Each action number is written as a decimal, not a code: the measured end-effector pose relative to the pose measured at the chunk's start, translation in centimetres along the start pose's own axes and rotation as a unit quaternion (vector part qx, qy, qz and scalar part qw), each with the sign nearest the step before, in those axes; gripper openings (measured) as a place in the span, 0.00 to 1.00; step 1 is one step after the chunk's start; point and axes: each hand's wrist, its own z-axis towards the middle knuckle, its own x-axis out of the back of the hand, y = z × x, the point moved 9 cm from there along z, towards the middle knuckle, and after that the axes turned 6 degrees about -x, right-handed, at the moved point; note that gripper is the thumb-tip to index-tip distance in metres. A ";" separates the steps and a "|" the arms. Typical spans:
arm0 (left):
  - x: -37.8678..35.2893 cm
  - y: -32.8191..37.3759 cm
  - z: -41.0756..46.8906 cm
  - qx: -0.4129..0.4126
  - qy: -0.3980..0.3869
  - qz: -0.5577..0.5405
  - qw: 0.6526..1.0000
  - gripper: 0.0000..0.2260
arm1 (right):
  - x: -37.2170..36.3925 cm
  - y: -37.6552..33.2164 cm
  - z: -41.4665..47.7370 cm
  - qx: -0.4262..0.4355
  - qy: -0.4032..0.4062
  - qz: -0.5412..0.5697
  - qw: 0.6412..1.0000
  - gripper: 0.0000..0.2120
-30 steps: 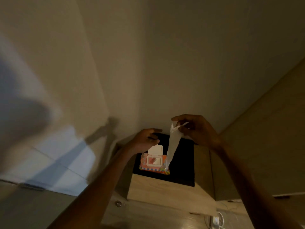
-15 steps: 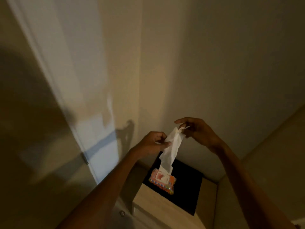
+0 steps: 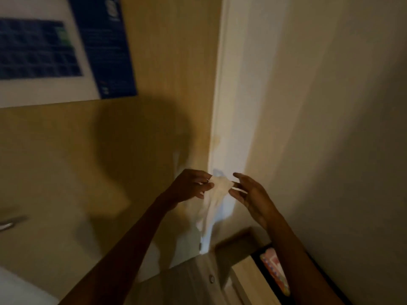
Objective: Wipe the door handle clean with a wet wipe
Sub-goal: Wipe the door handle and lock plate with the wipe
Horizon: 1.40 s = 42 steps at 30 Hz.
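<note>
The wet wipe (image 3: 220, 186) has come free of its pack (image 3: 275, 271), my left hand (image 3: 189, 188) pinching it, right hand (image 3: 251, 194) fingers spread, and the door handle (image 3: 11, 223) now shows far left, so wiping comes next.

Soft white cloth-like wet wipe (image 3: 217, 194), matt wood-grain door (image 3: 154, 139)

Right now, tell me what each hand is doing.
Left hand: shut, pinching the wipe.
Right hand: fingers spread, fingertips at the wipe's edge; a grip cannot be told.
</note>
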 end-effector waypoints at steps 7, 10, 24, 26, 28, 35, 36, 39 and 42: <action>12.4 -2.4 -9.8 0.029 0.116 -0.048 0.992 0.13 | -14.8 5.1 -1.1 -0.044 -0.128 -0.085 0.987 0.17; 17.0 -2.8 -14.2 0.029 0.176 -0.049 0.983 0.12 | -20.6 6.6 -2.3 -0.016 -0.151 -0.159 0.976 0.17; 32.7 -6.5 -29.1 0.030 0.276 -0.054 0.959 0.09 | -39.5 15.8 -7.5 0.015 -0.208 -0.224 0.952 0.10; 33.9 -7.3 -30.3 0.035 0.277 -0.051 0.959 0.09 | -40.8 16.5 -7.8 0.011 -0.213 -0.210 0.954 0.09; 34.7 -8.1 -31.0 0.039 0.275 -0.068 0.958 0.07 | -41.9 16.9 -8.1 0.008 -0.218 -0.194 0.956 0.06; 36.3 -9.2 -32.5 0.028 0.264 -0.116 0.957 0.05 | -44.1 18.3 -8.7 0.001 -0.214 -0.168 0.962 0.09; 36.8 -9.3 -32.8 0.028 0.274 -0.112 0.955 0.06 | -44.1 18.5 -8.6 -0.002 -0.206 -0.162 0.965 0.10; 37.6 -9.6 -33.5 0.034 0.290 -0.106 0.951 0.06 | -44.4 18.8 -8.7 -0.005 -0.203 -0.158 0.966 0.10; 37.6 -9.5 -34.1 0.043 0.288 -0.070 0.954 0.07 | -45.5 19.1 -9.3 -0.002 -0.217 -0.190 0.958 0.08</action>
